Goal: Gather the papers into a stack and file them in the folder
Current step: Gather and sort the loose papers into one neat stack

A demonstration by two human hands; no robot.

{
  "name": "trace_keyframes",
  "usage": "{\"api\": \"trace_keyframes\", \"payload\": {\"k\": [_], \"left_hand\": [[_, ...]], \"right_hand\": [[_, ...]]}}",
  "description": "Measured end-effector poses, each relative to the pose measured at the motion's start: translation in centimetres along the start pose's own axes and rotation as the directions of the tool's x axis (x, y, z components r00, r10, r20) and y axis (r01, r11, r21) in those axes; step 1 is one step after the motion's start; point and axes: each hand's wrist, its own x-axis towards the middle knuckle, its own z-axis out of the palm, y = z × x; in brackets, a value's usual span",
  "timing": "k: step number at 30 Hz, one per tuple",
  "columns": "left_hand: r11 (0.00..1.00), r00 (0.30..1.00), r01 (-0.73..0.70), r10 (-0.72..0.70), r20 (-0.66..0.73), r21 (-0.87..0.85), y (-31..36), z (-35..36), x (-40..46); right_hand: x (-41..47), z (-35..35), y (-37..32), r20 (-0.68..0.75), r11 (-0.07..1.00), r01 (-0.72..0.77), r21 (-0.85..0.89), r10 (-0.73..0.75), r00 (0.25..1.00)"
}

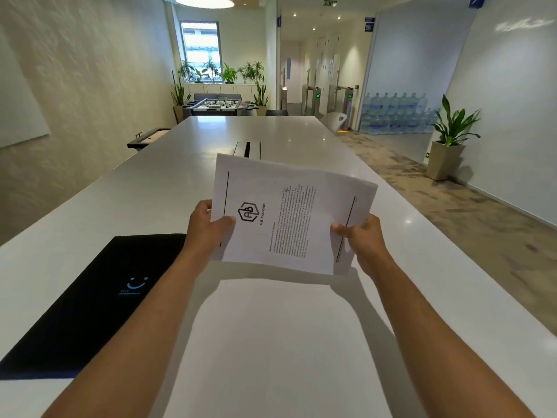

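Note:
A stack of white printed papers (289,215) is held up above the white table (271,342), turned sideways, with a logo and text on the top sheet. My left hand (208,227) grips the stack's left edge, thumb on top. My right hand (361,239) grips its right edge the same way. A closed black folder (90,303) with a small blue mark lies flat on the table to the left, under my left forearm's side, apart from the papers.
The long table runs far ahead, with a cable slot (248,148) in its middle just beyond the papers. A wall runs along the left. Carpeted floor, a potted plant (449,143) and a white chair (334,120) lie to the right.

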Motion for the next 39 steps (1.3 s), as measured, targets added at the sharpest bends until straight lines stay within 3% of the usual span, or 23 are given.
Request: {"api": "trace_keyframes", "payload": {"k": [5, 12, 27, 32, 39], "left_hand": [[0.997, 0.997, -0.067, 0.065, -0.039, -0.041, -0.5, 0.0, -0.6], [0.997, 0.999, 0.004, -0.007, -0.041, -0.081, -2.7, 0.3, -1.7], [0.988, 0.996, 0.034, -0.047, -0.079, -0.15, -4.4, 1.5, -1.9], [0.995, 0.998, 0.0, -0.007, -0.068, -0.104, -4.1, 1.2, -1.8], [0.996, 0.994, -0.036, 0.027, -0.103, -0.082, -2.4, -0.7, -1.2]], "right_hand": [[0.4, 0.0, -0.5, 0.014, 0.996, 0.093, -0.003, -0.093, 0.996], [-0.1, 0.0, 2.6, 0.011, 1.0, 0.005, 0.006, -0.006, 1.0], [-1.3, 0.8, 4.3, 0.018, 0.995, 0.05, -0.09, -0.048, 0.999], [-1.1, 0.9, 3.4, 0.029, 0.979, 0.077, -0.187, -0.073, 0.997], [-0.9, 0.6, 1.9, 0.078, 0.994, -0.087, -0.065, 0.092, 0.993]]}}
